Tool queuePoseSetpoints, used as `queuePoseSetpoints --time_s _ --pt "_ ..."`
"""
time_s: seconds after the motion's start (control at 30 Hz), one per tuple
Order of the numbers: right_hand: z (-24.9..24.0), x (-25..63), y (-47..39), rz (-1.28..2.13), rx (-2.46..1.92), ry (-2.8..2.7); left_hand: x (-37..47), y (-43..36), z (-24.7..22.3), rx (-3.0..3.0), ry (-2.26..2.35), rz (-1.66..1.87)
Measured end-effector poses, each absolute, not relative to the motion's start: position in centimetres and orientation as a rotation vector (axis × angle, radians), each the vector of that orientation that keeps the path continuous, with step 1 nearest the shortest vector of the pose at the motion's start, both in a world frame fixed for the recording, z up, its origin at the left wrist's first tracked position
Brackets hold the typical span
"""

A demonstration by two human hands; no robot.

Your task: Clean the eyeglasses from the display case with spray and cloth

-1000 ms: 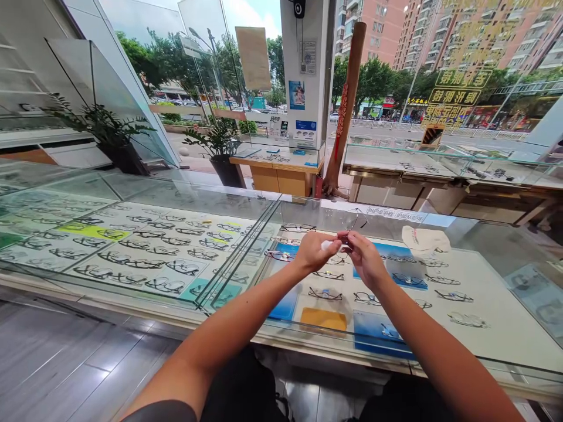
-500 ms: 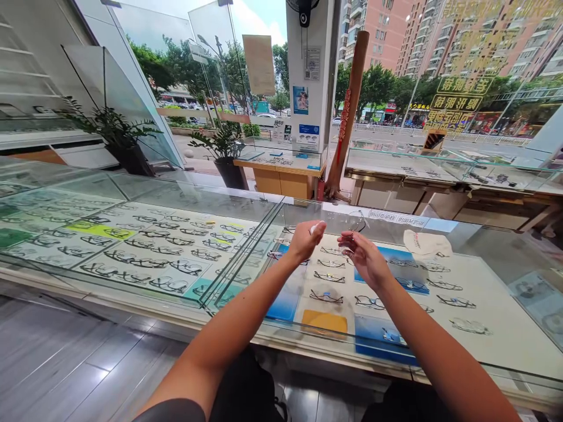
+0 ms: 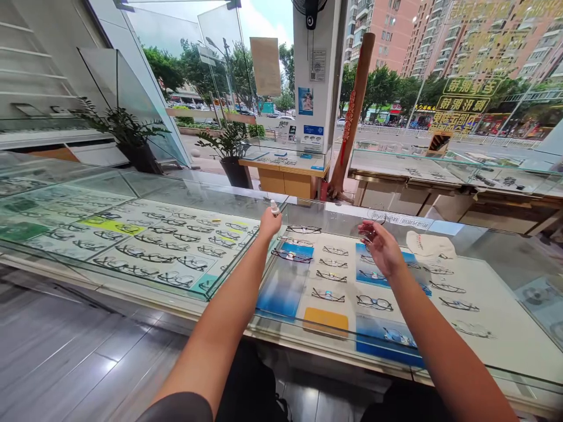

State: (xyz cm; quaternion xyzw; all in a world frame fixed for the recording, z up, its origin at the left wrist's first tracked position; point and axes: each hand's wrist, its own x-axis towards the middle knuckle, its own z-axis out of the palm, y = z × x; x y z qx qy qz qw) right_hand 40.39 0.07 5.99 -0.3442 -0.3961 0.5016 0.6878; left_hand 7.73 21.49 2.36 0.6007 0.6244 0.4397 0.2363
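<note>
My left hand (image 3: 269, 224) is closed around a small white-topped spray bottle (image 3: 274, 207) above the joint between two glass cases; only the bottle's top shows. My right hand (image 3: 383, 247), farther right, pinches a pair of thin-framed eyeglasses (image 3: 382, 219), partly lost against the glass behind. Its fingers curl at the frame, with the palm turned inward. Below the hands, several pairs of spectacles lie in rows inside the display case, among them a dark pair (image 3: 292, 256) over a blue card (image 3: 281, 293).
A crumpled white cloth (image 3: 431, 244) lies on the case to the right. An orange-yellow card (image 3: 326, 321) rests inside near the front. The left display case (image 3: 145, 281) holds more spectacles. Potted plants (image 3: 231, 153) and a wooden post (image 3: 357, 99) stand beyond the counter.
My hands have moved apart: the left one leftward with the spray bottle, the right one slightly rightward with the eyeglasses. The view has shifted a little.
</note>
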Motion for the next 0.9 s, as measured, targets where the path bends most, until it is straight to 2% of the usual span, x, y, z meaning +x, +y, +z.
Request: queuePoseSetpoints --time_s 0.2,0.4,0.47,0.5,0.57,0.63,0.73,0.87,0.9 --pt "6.8 44.5 0.8 0.957 -0.757 -0.868 7.8 21.6 1.9 1.651 1.765 1.13" --pt "7.7 50.0 1.1 0.786 -0.717 -0.76 8.9 19.7 3.4 1.595 1.859 1.179" --pt "8.1 51.4 0.8 0.735 -0.705 -0.723 10.1 17.9 4.7 1.59 1.94 1.385" --pt "8.3 52.0 0.7 0.708 -0.698 -0.703 10.9 16.8 5.5 1.614 1.96 1.597" --pt "8.7 52.9 0.4 0.657 -0.683 -0.666 13.1 14.3 7.1 1.806 1.768 1.96" --pt "9.1 53.6 0.1 0.623 -0.67 -0.642 16.2 11.6 8.6 2.016 1.491 2.038" --pt "9.4 54.5 -0.3 0.595 -0.655 -0.633 22.6 8.3 9.6 2.339 1.143 1.714" --pt "9.4 55.5 -0.7 0.56 -0.637 -0.623 32.7 6.2 8.1 2.677 0.904 0.783" --pt "9.4 55.6 -0.7 0.556 -0.637 -0.619 35.2 6.1 7.4 2.708 0.859 0.68"
